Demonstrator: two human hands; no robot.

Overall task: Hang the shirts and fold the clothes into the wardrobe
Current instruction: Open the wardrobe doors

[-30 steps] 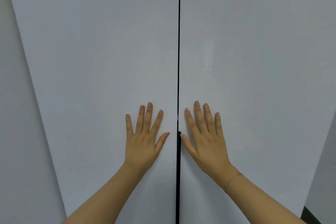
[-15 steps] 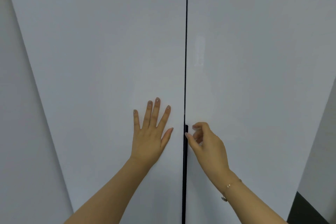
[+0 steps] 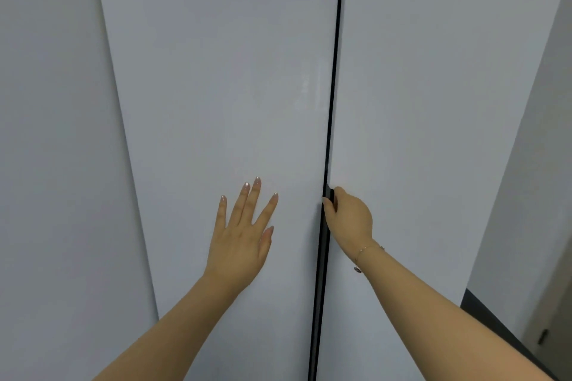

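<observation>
Two tall white wardrobe doors fill the view, with a thin dark gap between them. My left hand (image 3: 244, 235) lies flat on the left door (image 3: 223, 86), fingers straight and spread. My right hand (image 3: 349, 215) grips the black handle strip (image 3: 325, 244) on the inner edge of the right door (image 3: 433, 102), its fingers curled into the gap. No clothes or hangers are in view.
A white side panel (image 3: 52, 133) runs down the left. At the right, a white wall (image 3: 532, 170) meets a dark floor (image 3: 495, 325) in the lower right corner.
My right hand left the door face, curled and took hold of the handle strip at the gap. The view shifted left. My left hand stays flat on the left door.
</observation>
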